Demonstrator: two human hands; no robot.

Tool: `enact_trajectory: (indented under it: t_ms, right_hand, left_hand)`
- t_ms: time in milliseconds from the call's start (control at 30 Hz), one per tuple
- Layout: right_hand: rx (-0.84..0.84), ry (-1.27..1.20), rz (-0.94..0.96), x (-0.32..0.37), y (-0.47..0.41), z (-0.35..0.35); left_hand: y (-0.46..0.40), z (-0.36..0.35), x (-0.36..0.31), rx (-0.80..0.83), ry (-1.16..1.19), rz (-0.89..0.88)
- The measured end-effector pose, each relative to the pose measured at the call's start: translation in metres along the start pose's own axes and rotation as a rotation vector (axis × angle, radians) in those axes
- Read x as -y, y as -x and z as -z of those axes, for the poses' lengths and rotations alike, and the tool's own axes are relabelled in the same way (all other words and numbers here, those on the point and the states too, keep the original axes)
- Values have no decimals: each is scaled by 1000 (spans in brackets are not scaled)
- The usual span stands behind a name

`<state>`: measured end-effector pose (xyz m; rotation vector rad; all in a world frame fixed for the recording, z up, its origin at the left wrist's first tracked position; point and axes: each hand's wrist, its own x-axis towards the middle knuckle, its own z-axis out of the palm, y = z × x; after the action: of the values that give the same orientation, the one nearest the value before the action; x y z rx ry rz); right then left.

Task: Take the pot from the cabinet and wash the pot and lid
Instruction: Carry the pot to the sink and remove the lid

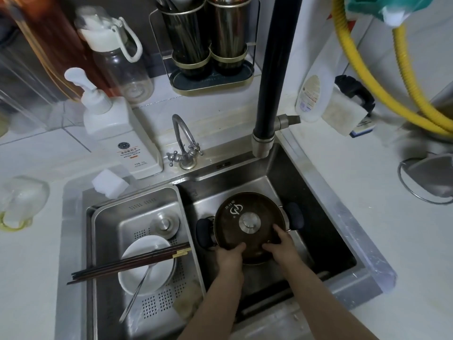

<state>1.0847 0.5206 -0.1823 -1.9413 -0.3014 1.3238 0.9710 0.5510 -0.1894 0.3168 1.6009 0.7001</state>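
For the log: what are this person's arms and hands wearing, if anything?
Nothing visible. The left hand and right hand are bare, without gloves, rings or watch. Both forearms are uncovered up to the frame edge, so no sleeve shows.

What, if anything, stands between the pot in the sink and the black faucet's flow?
Nothing visible. The pot sits in the sink basin, lid on, both hands touching its near edge. The black faucet rises behind it; its spout is out of frame.
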Motion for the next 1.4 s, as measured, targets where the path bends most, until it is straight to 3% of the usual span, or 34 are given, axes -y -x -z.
enact_trajectory:
  t_ms: [167,367,467,733,1033,1233,1400]
  right_hand:
    - [88,76,-17,24,16,14]
    - [41,214,201,65,17,38]
    - [45,333,299,88,8,48]
    - [235,677,326,70,-15,29]
    - [127,817,570,71,-9,66]
    - [-160,815,724,87,4,107]
    - [-411,844,699,89,3,152]
  left_hand:
    - [28,-10,-15,-29,-469,-304]
    - [18,-30,-33,121,-1030,-655]
    - [11,-39,-40,128,-1252,-702]
    - [11,-42,-49,163,-1276,-627]
    - [46,-44,-75,140,-1162,-833]
    - [78,-85,-91,182,-1066,-1012]
    - [96,-149,-91,312,-1137,-1102]
